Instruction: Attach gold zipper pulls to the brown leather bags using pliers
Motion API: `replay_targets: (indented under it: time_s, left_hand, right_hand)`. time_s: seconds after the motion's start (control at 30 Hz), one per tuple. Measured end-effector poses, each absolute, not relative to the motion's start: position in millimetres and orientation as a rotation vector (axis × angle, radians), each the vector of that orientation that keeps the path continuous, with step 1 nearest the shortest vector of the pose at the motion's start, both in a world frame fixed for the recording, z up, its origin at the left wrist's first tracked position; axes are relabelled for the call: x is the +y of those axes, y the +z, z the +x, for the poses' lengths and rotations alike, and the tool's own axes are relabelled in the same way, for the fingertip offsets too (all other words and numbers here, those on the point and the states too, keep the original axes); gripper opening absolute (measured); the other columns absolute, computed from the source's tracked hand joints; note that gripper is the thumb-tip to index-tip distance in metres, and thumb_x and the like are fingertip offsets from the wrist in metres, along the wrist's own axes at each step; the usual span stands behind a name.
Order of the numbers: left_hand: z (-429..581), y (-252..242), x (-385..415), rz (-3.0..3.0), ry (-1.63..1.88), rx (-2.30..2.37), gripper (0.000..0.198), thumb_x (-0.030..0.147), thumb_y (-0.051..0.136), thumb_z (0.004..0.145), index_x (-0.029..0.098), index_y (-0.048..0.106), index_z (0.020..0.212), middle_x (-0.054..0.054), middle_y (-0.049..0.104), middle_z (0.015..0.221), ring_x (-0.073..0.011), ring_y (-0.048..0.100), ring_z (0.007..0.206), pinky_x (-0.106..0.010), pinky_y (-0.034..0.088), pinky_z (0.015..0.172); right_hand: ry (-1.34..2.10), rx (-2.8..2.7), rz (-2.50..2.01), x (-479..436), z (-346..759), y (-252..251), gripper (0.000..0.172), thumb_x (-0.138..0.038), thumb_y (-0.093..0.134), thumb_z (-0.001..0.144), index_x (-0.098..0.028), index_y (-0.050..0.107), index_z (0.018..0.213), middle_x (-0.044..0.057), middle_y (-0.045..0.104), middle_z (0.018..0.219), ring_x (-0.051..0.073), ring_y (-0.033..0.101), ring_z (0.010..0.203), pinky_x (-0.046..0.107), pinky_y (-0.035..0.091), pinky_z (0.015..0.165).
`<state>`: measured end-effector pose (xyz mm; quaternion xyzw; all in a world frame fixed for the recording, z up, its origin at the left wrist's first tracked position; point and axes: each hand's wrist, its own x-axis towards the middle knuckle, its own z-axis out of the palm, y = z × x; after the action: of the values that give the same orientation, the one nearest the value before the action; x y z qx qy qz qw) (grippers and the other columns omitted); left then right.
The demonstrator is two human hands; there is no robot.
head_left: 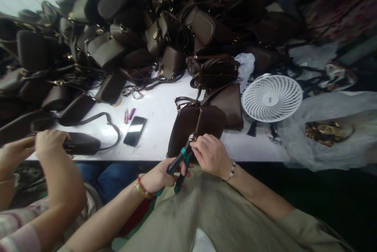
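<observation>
My left hand [160, 175] closes firmly round the teal pliers [180, 161] while my right hand [210, 155] pinches the strap [199, 122] of the brown bag [185, 130], holding it steady at the tips.

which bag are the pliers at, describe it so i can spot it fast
On the white worktable, below the big heap of dark brown handbags, look between the black smartphone and the white round fan. It is the dark brown shoulder bag at the near edge, with teal-handled pliers in the left hand and the right hand pinching its strap fitting.
</observation>
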<state>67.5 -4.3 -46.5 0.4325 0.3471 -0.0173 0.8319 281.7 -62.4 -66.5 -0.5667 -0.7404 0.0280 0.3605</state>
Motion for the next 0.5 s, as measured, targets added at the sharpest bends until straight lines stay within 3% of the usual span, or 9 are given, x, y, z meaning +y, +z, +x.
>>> replay_targets:
  time_s: [0.2,0.3,0.37,0.43,0.5]
  left_hand:
    - [61,-55,-7,0.900,0.011,0.782,0.025,0.005,0.053,0.047,0.016,0.058,0.069,-0.006,0.064,0.091,-0.0198,0.064,0.084,-0.031,0.055,0.068]
    - [54,-55,-3,0.881,-0.006,0.759,0.020,0.008,0.057,0.051,0.015,0.059,0.069,-0.006,0.065,0.094,-0.0180,0.063,0.079,-0.032,0.055,0.068]
    - [50,-53,0,0.889,-0.016,0.703,0.021,0.007,0.057,0.051,0.014,0.061,0.070,-0.008,0.064,0.105,-0.0192,0.064,0.085,-0.031,0.055,0.071]
    - [46,-52,3,0.914,-0.034,0.633,0.026,0.005,0.056,0.049,0.013,0.065,0.071,-0.009,0.064,0.113,-0.0223,0.063,0.095,-0.031,0.054,0.074]
    - [42,-52,3,0.920,-0.060,0.583,0.042,0.003,0.053,0.046,0.014,0.070,0.082,-0.010,0.061,0.125,-0.0248,0.061,0.104,-0.032,0.053,0.080]
  right_hand:
    - [0.036,-2.000,-1.475,-59,271,-65,0.015,-0.019,0.047,0.096,-0.017,0.062,0.094,0.005,0.062,0.080,0.020,0.050,0.076,0.036,0.038,0.068]
    - [0.103,-2.013,-1.457,-59,276,-54,0.016,-0.025,0.047,0.097,-0.017,0.061,0.099,0.006,0.064,0.083,0.020,0.053,0.076,0.036,0.040,0.068]
    - [0.160,-1.949,-1.457,-51,293,-36,0.029,-0.038,0.049,0.097,-0.016,0.058,0.115,0.008,0.066,0.095,0.022,0.057,0.084,0.036,0.044,0.074]
    - [0.222,-1.893,-1.491,-30,316,-14,0.053,-0.054,0.056,0.091,-0.017,0.052,0.130,0.011,0.065,0.111,0.025,0.059,0.099,0.038,0.047,0.084]
    - [0.446,-2.012,-1.504,3,338,5,0.068,-0.062,0.067,0.080,-0.019,0.054,0.130,0.010,0.064,0.115,0.027,0.060,0.104,0.038,0.048,0.088]
